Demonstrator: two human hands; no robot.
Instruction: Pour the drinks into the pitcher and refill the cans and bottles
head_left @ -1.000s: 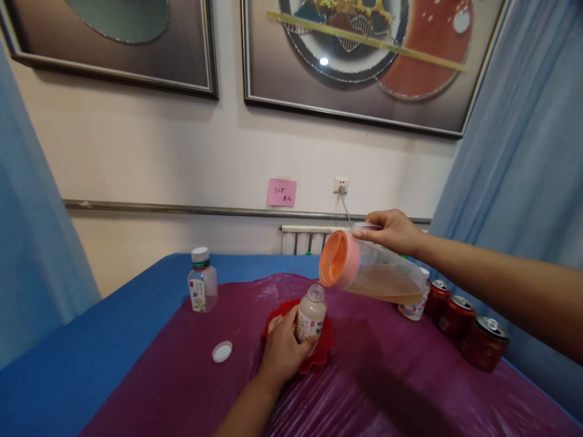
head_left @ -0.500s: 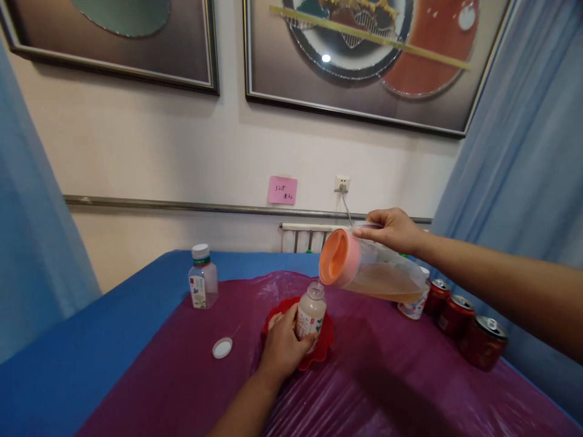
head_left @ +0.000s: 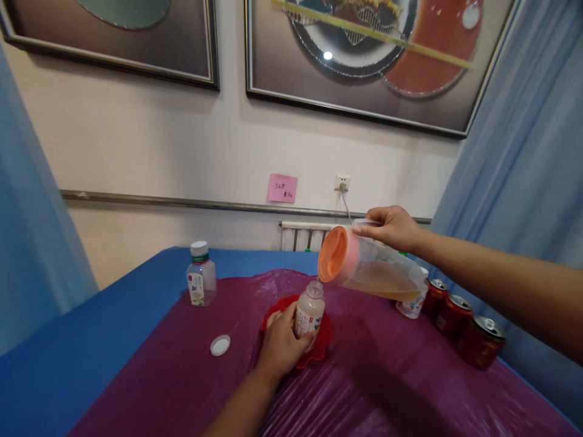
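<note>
My left hand [head_left: 283, 340] is wrapped round an open bottle [head_left: 310, 315] with a printed label, held upright over a red scalloped dish [head_left: 324, 343]. In my right hand [head_left: 392, 227] is the handle of a clear pitcher [head_left: 382, 273], tipped onto its side with amber liquid along its lower wall. Its orange lid [head_left: 336, 255] points left, the lower edge right at the bottle's mouth; liquid seems to run in there. A white cap [head_left: 220, 346] lies on the purple plastic sheet [head_left: 182, 376] left of my left hand.
A capped clear bottle [head_left: 201, 279] stands at the left. Three red cans [head_left: 481, 346] line the right side, and a patterned white container [head_left: 410, 308] is partly behind the pitcher. Blue curtains [head_left: 514, 200] hang on both sides; the wall [head_left: 136, 158] is behind the table.
The whole view has shifted slightly. Both hands, the bottle and the tilted pitcher keep nearly the same pose relative to each other.
</note>
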